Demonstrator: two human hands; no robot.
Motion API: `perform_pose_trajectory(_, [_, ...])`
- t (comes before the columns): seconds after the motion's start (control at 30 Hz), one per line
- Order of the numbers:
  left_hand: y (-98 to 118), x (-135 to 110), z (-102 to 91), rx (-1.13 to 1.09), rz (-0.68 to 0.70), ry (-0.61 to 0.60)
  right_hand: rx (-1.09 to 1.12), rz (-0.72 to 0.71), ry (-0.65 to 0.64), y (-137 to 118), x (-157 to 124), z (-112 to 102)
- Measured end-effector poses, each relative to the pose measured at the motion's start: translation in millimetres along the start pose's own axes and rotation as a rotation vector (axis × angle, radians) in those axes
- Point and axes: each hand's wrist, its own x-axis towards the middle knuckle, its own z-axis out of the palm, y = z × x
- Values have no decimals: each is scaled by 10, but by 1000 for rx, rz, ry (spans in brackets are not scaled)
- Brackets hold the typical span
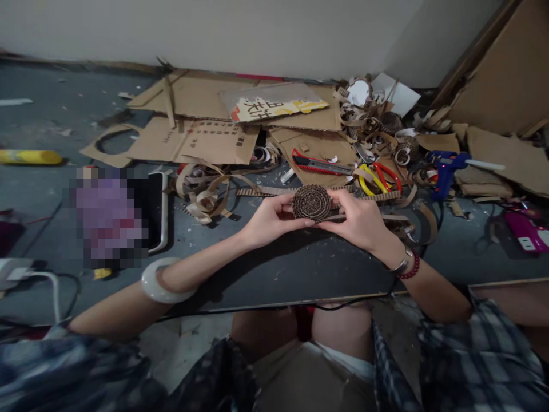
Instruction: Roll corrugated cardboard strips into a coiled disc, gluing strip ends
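Note:
Between both hands I hold a round coil of corrugated cardboard point(311, 203), its spiral face turned up toward me. My left hand point(274, 219) grips its left side, with the thumb along the lower edge. On the right side, my right hand point(355, 220) closes its fingers and thumb on the same coil. Just behind the coil lies a corrugated cardboard strip point(253, 192). A red utility knife point(319, 164) and pliers with yellow and red handles point(380, 180) rest a little beyond my hands.
A blue glue gun point(446, 170) with a white glue stick stands to the right. Cardboard sheets point(201, 140) and curled paper strips point(206, 191) spread across the back. A phone point(158, 212), partly covered by a blurred patch, lies left. A magenta power strip point(525, 226) sits far right.

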Motion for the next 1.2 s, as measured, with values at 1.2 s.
perform_pose_trajectory(1.2, [59,-18,22,-46,-191,-205,26,-213,-302,105,84,-231])
